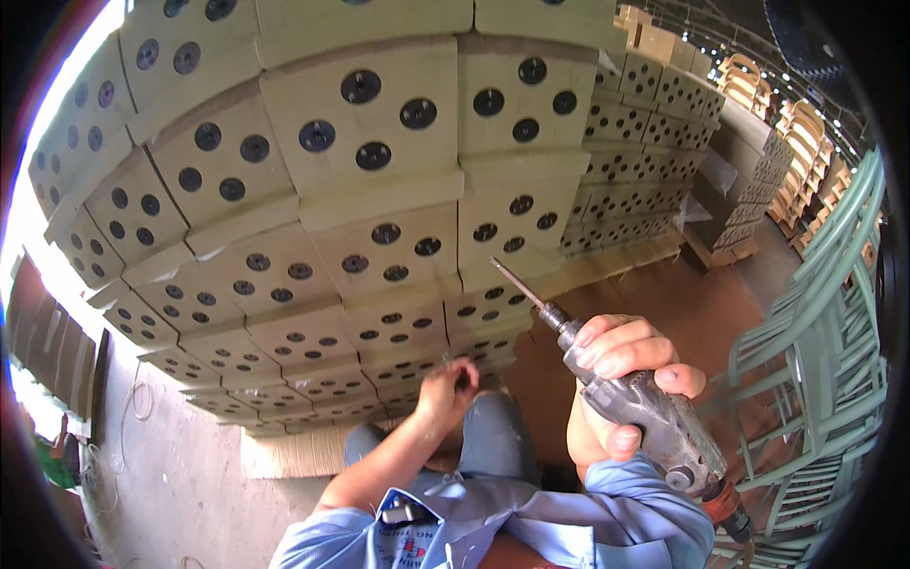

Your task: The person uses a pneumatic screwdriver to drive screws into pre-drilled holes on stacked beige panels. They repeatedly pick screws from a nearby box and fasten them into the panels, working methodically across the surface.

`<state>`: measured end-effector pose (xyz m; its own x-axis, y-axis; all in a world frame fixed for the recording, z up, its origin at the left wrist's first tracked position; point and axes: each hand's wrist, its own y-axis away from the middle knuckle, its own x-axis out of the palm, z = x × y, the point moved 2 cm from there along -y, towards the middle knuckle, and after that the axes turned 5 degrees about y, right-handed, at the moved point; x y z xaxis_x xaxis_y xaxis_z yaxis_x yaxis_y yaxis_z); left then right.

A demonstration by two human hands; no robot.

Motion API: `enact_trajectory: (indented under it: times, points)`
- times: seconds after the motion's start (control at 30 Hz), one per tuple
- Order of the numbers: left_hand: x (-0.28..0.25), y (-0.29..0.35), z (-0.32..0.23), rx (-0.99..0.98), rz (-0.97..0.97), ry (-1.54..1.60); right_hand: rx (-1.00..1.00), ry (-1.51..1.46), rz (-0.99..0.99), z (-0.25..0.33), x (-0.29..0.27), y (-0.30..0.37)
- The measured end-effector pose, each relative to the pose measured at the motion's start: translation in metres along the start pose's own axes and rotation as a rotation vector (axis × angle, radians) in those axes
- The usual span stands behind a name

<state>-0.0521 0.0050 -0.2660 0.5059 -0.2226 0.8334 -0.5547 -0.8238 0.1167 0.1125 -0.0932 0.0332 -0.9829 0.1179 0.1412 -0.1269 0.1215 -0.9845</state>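
Observation:
My right hand (621, 370) is wrapped round a worn grey pneumatic-looking screwdriver (654, 403) with a hose fitting at its rear. Its long thin bit (517, 280) points up and left toward a tall wall of stacked beige blocks (379, 209). Each block face carries a group of round black discs (418, 114) with a small metal piece at the middle. Low in front of the stack, my left hand (450, 386) is closed with its fingertips together above my knees. Whatever is between those fingers is too small to make out.
Green slatted chair frames (815, 351) are piled close on my right. Farther back stand more block stacks (654, 123) on pallets and light wooden chair parts (806, 142). A flat cardboard sheet (294, 455) lies under the stack. A thin cord (123, 417) trails over the floor at left.

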Motion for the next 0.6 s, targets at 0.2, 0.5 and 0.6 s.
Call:
enact_trajectory:
  times: [0.2,0.5,0.6]
  points:
    - [0.157,0.012,-0.103,0.222,-0.090,0.091,0.036,-0.135,0.064,0.015,-0.002,0.016]
    - [0.217,0.015,-0.121,0.307,0.053,0.088,0.059,-0.182,0.128,0.016,-0.004,0.015]
    - [0.220,0.013,-0.120,0.340,0.052,0.075,0.065,-0.179,0.132,0.015,-0.004,0.015]
